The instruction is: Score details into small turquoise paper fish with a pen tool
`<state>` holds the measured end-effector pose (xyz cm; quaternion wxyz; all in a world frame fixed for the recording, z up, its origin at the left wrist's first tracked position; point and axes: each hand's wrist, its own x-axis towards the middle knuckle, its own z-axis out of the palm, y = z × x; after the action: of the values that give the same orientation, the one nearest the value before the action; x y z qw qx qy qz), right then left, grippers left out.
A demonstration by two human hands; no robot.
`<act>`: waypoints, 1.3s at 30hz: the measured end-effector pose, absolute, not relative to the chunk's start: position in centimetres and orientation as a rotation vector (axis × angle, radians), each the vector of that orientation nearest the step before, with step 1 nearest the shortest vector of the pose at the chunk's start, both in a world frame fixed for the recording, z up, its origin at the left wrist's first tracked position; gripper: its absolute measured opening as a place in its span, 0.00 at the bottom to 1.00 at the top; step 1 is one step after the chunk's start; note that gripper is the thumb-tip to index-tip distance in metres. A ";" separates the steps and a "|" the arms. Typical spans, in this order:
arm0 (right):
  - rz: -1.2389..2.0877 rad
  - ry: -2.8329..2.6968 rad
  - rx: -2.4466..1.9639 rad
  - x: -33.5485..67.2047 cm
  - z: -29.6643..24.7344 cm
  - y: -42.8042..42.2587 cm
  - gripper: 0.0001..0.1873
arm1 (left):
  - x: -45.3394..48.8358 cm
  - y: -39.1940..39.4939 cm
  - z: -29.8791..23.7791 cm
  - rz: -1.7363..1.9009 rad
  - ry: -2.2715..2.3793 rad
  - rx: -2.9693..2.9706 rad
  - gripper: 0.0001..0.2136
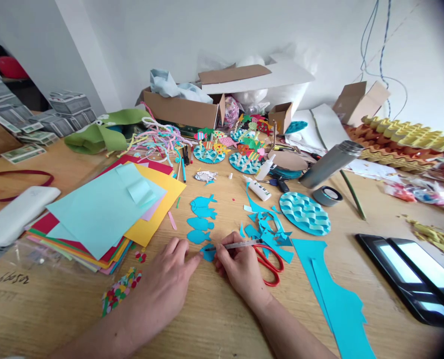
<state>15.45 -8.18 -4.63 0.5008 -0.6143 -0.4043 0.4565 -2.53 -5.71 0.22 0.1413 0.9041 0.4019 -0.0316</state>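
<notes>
My right hand (240, 269) is closed around a slim pen (242, 244), its tip against a small blue paper cutout (208, 253) on the table. My left hand (171, 274) lies palm down, fingers loosely apart, with a fingertip at the cutout's left edge. Above it, several blue paper fish (199, 223) are lined up in a column; the upper ones carry drawn lines. Red-handled scissors (272, 264) lie just right of my right hand, their blades hidden under it and blue paper scraps (268, 227).
On the left is a stack of coloured paper (105, 209) with paper dots (120, 291) near my forearm. To the right lie a blue paper sheet (337, 299), a wavy paper disc (304, 213) and a black tablet (412, 274). Glue bottles (259, 189) and a tilted flask (330, 162) are behind.
</notes>
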 end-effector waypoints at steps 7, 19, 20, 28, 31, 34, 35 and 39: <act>1.106 -0.979 -1.470 15.5 -4.6 -8.1 0.14 | -2.6 -5.8 0.2 -0.091 1.150 2.615 0.25; 1.082 -1.011 -1.491 15.5 -4.7 -8.2 0.11 | -2.6 -5.8 0.2 -0.094 1.152 2.595 0.24; 1.079 -1.014 -1.492 15.5 -4.7 -8.2 0.11 | -2.6 -5.7 0.2 -0.088 1.150 2.596 0.24; 1.074 -1.026 -1.493 15.6 -4.9 -8.1 0.11 | -2.6 -5.7 0.0 -0.069 1.141 2.610 0.24; 1.073 -1.024 -1.487 15.6 -4.9 -8.1 0.11 | -2.7 -5.7 -0.1 -0.066 1.140 2.629 0.24; 1.068 -1.029 -1.483 15.6 -4.9 -8.1 0.10 | -2.7 -5.7 -0.2 -0.072 1.144 2.643 0.24; 1.069 -1.030 -1.484 15.6 -4.9 -8.1 0.10 | -2.7 -5.7 -0.2 -0.071 1.143 2.647 0.24; 1.074 -1.029 -1.489 15.5 -4.7 -8.2 0.10 | -2.7 -5.7 -0.1 -0.070 1.149 2.643 0.23</act>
<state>15.52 -8.21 -4.69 0.4958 -0.6145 -0.4246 0.4431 -2.65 -5.71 -0.11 0.1291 0.9092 0.3952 -0.0239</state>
